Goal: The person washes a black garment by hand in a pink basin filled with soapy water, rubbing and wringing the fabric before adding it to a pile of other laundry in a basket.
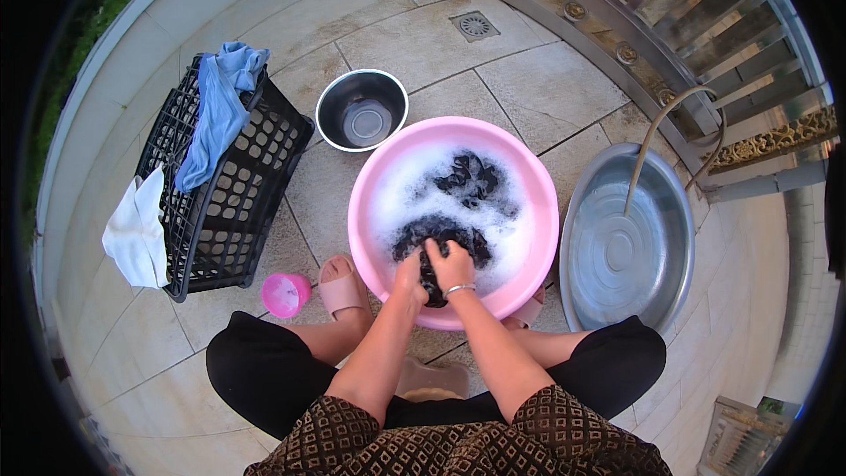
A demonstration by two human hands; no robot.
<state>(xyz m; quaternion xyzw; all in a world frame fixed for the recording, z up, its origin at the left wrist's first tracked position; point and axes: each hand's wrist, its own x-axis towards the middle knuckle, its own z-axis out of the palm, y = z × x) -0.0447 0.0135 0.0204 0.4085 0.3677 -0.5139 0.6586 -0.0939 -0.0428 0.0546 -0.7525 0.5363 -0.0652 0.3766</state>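
Observation:
A round pink plastic basin [540, 231] sits on the floor between my feet, filled with white soap suds [390, 201]. Dark wet cloth [423, 231] lies bunched in its near half, and another patch of dark fabric [472, 175] rises through the foam farther back. My left hand [411, 277] grips the near cloth from the left side. Opposite it, my right hand [451, 264], with a silver bangle at the wrist, is closed on the same cloth. Part of the fabric hangs down between the two hands to the basin's near wall. Some fingertips are hidden in the folds.
At left stands a black plastic laundry basket [231, 211] draped with a blue garment [215, 112] and a white cloth [137, 231]. Nearby are a pink cup [285, 295] and a steel bowl [362, 112]. At right, a hose [651, 139] runs into a large metal tub [621, 244].

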